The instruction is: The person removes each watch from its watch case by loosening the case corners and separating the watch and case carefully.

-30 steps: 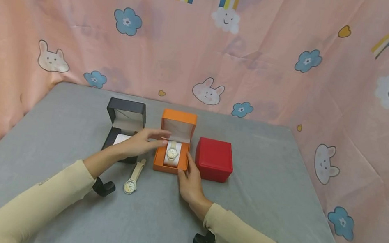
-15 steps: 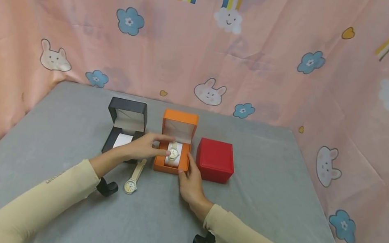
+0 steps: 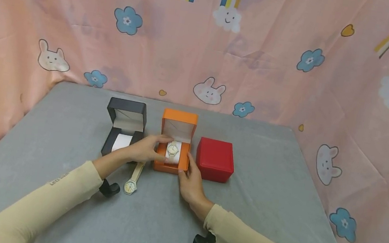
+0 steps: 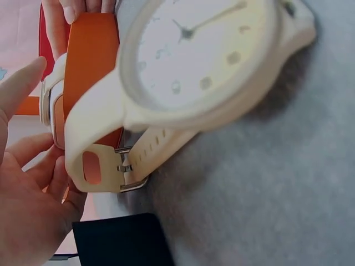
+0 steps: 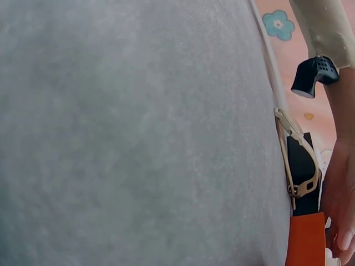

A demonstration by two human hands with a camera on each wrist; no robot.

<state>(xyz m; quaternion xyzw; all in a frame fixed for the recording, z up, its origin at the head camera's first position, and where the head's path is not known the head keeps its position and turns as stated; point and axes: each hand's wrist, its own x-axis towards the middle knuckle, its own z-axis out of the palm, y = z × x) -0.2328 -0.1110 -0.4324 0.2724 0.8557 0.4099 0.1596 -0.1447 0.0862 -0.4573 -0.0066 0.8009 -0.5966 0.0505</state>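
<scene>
An open orange box (image 3: 172,164) stands mid-table with a gold watch (image 3: 172,150) on a white cushion inside. My left hand (image 3: 147,150) reaches in from the left, index finger over the cushion's top and thumb under it, pinching it. In the left wrist view the left hand (image 4: 28,183) curls beside the cushion (image 4: 49,102). My right hand (image 3: 190,179) rests with straight fingers against the box's front right corner. A loose cream watch (image 3: 133,179) lies flat in front of the left wrist and looms large as the cream watch (image 4: 194,61) in the left wrist view.
An open black box (image 3: 126,114) with a white cushion (image 3: 122,141) stands left of the orange one. A closed red box (image 3: 215,159) sits on its right. The grey table (image 3: 260,213) is walled by pink patterned cloth (image 3: 277,87) on three sides.
My left hand has dropped from hovering above the orange box to closing finger and thumb round the watch cushion. The right hand and the boxes have stayed put.
</scene>
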